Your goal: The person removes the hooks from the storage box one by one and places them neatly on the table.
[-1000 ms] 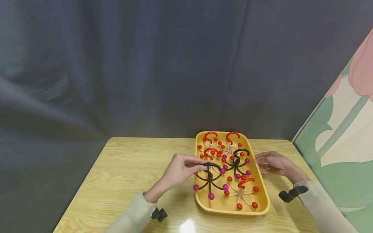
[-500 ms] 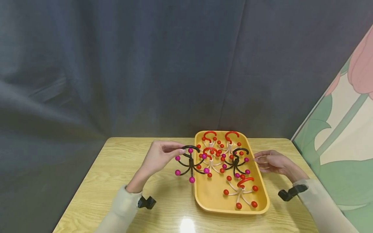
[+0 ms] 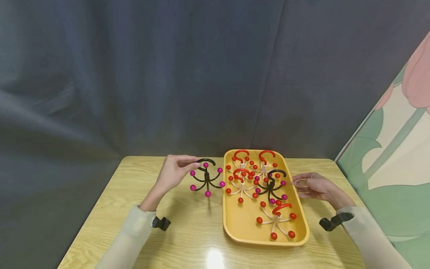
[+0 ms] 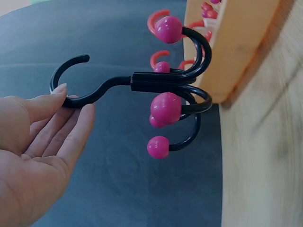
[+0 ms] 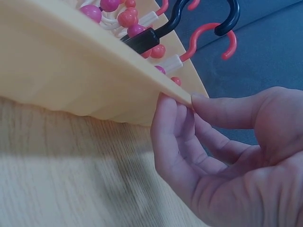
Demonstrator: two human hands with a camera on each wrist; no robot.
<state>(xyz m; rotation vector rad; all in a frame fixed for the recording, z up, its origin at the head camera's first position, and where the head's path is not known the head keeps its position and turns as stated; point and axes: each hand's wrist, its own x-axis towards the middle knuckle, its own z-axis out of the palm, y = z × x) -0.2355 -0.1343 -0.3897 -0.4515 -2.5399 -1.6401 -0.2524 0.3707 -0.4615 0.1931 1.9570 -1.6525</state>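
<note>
My left hand pinches the curved hook of a black multi-arm hanger between thumb and fingers. This hanger has magenta balls on its arm tips and hangs upright over the table, just left of the yellow tray. In the left wrist view the hanger's stem and its curled arms show beyond the fingertips. On the tray's other side, my right hand grips the rim, thumb over the top and fingers against the outer tray wall.
Inside the tray stand another black hanger with magenta balls and several white ones with red hooks and red balls, such as the front white hanger. The wooden table meets a dark curtain behind; a flower-patterned panel borders the right.
My left hand has carried the black hanger out of the tray's left side, leftward and toward the curtain. The right hand stays on the tray rim.
</note>
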